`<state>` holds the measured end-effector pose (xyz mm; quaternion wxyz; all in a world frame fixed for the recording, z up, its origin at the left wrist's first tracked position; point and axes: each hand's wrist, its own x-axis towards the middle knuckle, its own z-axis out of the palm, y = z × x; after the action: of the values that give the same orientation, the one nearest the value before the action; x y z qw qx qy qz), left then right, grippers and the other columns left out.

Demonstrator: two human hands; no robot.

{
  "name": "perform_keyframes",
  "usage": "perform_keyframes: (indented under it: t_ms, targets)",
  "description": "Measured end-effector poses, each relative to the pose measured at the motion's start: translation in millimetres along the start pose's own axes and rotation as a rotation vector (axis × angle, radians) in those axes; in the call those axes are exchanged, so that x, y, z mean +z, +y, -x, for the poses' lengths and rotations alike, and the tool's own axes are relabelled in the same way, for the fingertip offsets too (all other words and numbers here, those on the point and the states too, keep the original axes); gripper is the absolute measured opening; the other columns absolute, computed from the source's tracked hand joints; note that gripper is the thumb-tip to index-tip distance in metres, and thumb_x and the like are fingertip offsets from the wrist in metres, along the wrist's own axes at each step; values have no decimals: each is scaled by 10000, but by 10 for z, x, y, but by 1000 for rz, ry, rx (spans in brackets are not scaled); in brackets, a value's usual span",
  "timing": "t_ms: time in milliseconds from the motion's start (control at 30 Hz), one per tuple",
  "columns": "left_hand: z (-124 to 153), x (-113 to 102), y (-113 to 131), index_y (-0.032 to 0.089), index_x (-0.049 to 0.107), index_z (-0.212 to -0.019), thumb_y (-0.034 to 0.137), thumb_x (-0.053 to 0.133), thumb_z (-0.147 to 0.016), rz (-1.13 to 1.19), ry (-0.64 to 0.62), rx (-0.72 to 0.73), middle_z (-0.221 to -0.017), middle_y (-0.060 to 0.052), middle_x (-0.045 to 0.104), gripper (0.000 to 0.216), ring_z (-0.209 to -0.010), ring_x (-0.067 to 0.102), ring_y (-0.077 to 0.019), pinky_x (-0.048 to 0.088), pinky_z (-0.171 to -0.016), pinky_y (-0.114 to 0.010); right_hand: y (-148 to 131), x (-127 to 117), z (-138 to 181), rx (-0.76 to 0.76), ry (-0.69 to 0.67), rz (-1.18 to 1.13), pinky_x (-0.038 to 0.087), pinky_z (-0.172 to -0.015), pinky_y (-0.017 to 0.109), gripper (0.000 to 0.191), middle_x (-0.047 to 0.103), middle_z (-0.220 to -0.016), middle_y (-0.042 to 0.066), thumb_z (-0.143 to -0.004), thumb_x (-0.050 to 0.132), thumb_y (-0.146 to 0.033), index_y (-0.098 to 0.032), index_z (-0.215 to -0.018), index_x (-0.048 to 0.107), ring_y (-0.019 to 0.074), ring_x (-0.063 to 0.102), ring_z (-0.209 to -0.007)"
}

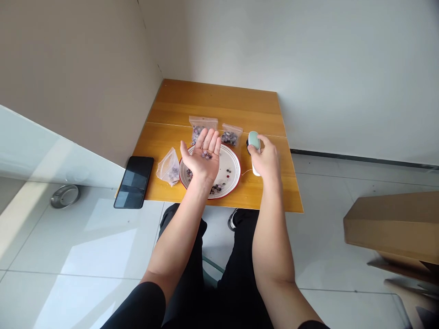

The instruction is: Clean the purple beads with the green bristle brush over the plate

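Note:
My left hand [203,157] is held palm up over the plate, its fingers stretched out and open. A few small purple and dark beads [206,156] rest on its palm. Under it lies a white plate [234,159] with a red rim, holding scattered dark, purple and red beads [216,188]. My right hand [265,155] has its thumb and index finger at the sides of a small rounded mint-green and white object [254,139], whose kind I cannot make out. A dark piece shows beside that object. Between it and the plate runs a thin thread [246,172].
Two zip bags of beads, a larger bag [203,122] and a smaller bag [231,135], lie behind the plate. Left of it are another bead bag [169,169] and a black phone [134,183] at the wooden table's [219,98] edge. Cardboard [394,224] stands right; a metal bowl [65,196] left.

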<state>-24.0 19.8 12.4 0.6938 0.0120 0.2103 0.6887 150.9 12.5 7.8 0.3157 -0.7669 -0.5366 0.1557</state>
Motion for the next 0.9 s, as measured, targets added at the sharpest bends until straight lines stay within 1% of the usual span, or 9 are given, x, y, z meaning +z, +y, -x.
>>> perform_keyframes:
  t_ms: [133,233,333,400,500,567,667,767,900]
  targets:
    - [13,-10,-17,101,634,-1301,662,410,-921,3,0,-5,-1340,-177,685,714,-1335,615,-272,526,-1091,-334,-21,61,19,76,-105,135,512,-860,501,497,735,-1044,119,-929,540,-433,-253,-1393,541,345,678,-1011]
    - [22,-10,-21,82,616,-1325,659,429,-916,10,5,-15,-1354,-191,672,731,-1311,634,-275,536,-1077,-328,-33,28,34,91,-157,210,509,-839,494,539,736,-1042,137,-946,509,-493,-250,-1427,499,365,678,-1017]
    - [22,1,-14,78,587,-1363,650,428,-920,26,16,-25,-1358,-186,671,740,-1311,634,-265,535,-1078,-322,-4,-88,30,49,-159,218,504,-857,476,560,751,-1004,124,-953,492,-541,-242,-1426,520,364,671,-1059]
    - [22,9,-8,74,581,-1369,652,437,-915,30,39,-28,-1343,-186,679,749,-1309,635,-264,534,-1081,-324,46,-198,17,44,-125,203,510,-856,447,533,762,-972,107,-959,484,-540,-241,-1393,568,333,678,-1051]
    - [24,18,-6,71,591,-1352,656,454,-905,28,61,-25,-1306,-189,698,749,-1301,640,-267,531,-1084,-328,140,-364,-3,81,-39,191,520,-804,388,401,777,-965,91,-953,511,-482,-247,-1215,703,274,702,-970]
    - [24,18,-8,74,605,-1327,658,460,-902,27,53,-26,-1279,-189,711,737,-1293,646,-268,529,-1086,-330,202,-439,-8,121,4,208,522,-786,374,297,789,-981,79,-923,565,-418,-256,-1069,766,261,709,-953]
    - [17,10,-16,92,634,-1276,665,456,-899,23,47,-25,-1271,-181,716,709,-1292,647,-268,526,-1089,-339,291,-473,-8,140,-56,210,532,-805,377,183,799,-949,65,-854,639,-311,-252,-916,800,250,720,-919]
    - [3,-2,-26,112,667,-1207,670,468,-888,13,52,-14,-1292,-175,707,673,-1302,639,-268,528,-1087,-339,384,-450,-20,89,-148,174,551,-797,394,187,797,-959,83,-782,700,-266,-236,-930,810,255,722,-891]
    - [-15,-14,-38,114,680,-1178,666,469,-884,-1,57,-12,-1314,-184,692,659,-1333,615,-268,524,-1092,-336,502,-404,-65,24,-171,154,563,-812,440,264,792,-970,95,-714,732,-224,-236,-963,818,284,721,-914]
